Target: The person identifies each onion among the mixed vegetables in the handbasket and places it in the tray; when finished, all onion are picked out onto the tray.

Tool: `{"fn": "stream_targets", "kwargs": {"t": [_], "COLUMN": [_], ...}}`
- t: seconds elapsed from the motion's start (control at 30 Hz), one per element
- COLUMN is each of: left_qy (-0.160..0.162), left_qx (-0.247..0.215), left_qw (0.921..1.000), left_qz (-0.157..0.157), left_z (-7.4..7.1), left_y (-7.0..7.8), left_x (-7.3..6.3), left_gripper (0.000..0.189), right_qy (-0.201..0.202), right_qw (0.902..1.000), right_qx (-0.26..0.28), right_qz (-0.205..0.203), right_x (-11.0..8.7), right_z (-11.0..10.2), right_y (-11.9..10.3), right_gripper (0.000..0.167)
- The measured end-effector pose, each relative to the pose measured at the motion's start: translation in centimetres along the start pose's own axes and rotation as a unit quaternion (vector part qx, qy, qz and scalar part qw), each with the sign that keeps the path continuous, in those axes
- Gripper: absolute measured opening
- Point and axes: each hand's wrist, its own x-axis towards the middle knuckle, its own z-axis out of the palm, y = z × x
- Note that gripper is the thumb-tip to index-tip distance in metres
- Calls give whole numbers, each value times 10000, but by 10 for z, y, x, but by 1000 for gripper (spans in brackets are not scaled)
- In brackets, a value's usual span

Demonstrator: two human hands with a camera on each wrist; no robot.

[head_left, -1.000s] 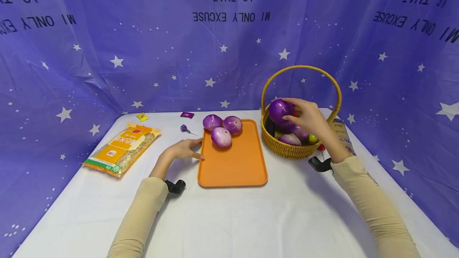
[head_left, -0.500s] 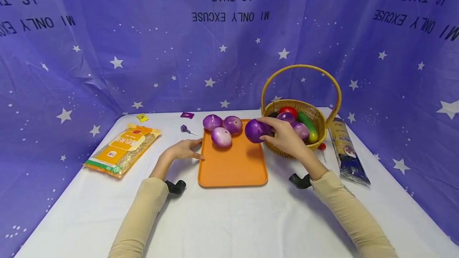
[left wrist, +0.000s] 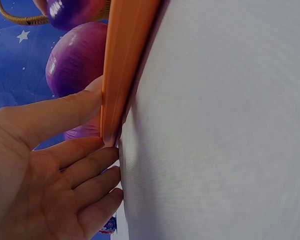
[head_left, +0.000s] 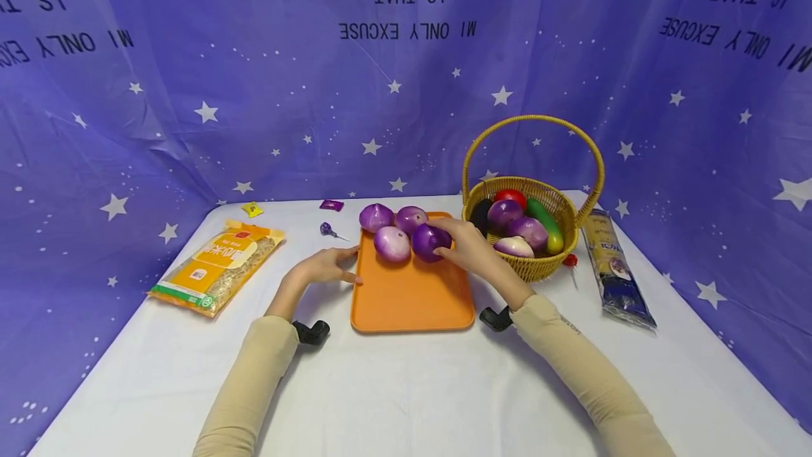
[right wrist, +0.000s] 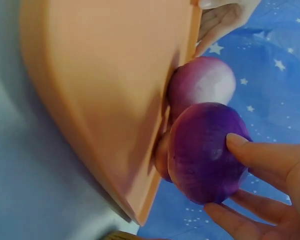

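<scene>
Thumb and fingers of my right hand (head_left: pixel 468 249) grip a dark purple onion (head_left: pixel 428 242) over the orange tray (head_left: pixel 412 302). In the right wrist view this onion (right wrist: pixel 207 152) hides part of the onions behind it; whether it touches the tray, I cannot tell. Three more onions lie at the tray's far end, among them a paler one (head_left: pixel 392 244) in front. My left hand (head_left: pixel 320 264) rests at the tray's left edge. The left wrist view has its thumb and fairly straight fingers (left wrist: pixel 85 165) touching the outer side of the tray rim (left wrist: pixel 121 65).
Right of the tray stands a tall-handled wicker basket (head_left: pixel 526 270) with onions, a cucumber (head_left: pixel 544 224) and a red vegetable (head_left: pixel 510 196). A blue-and-gold packet (head_left: pixel 615 266) and a red lollipop (head_left: pixel 570 259) lie beyond. A grain bag (head_left: pixel 218 266), candies and a purple lollipop (head_left: pixel 326 228) lie left.
My right hand has carried the dark purple onion left, out of the basket and down over the tray beside the other onions. The left hand has stayed at the tray edge.
</scene>
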Motion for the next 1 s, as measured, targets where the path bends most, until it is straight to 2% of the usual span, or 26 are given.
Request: {"fn": "stream_targets", "kwargs": {"t": [0.13,0.3,0.47,0.73,1.0], "left_qy": [14,-7,-1,-3,25], "left_qx": [-6,28,4,25,-6], "left_qw": [10000,10000,10000,10000,10000], "left_qz": [33,62,36,48,88], "left_z": [1,1,1,0,0], "left_y": [0,0,0,1,-1], "left_x": [0,0,0,0,0], "left_gripper": [87,87,87,88,87], "right_qy": [-87,-279,-444,-550,-468], "right_qw": [9996,9990,9981,9978,9984], "right_qx": [-113,-163,-335,-305,-313], "right_qz": [237,299,254,197,-53], "right_x": [7,13,16,16,9], "right_z": [8,14,15,14,-1], "right_y": [5,9,11,12,0], "right_gripper": [50,53,57,57,56]}}
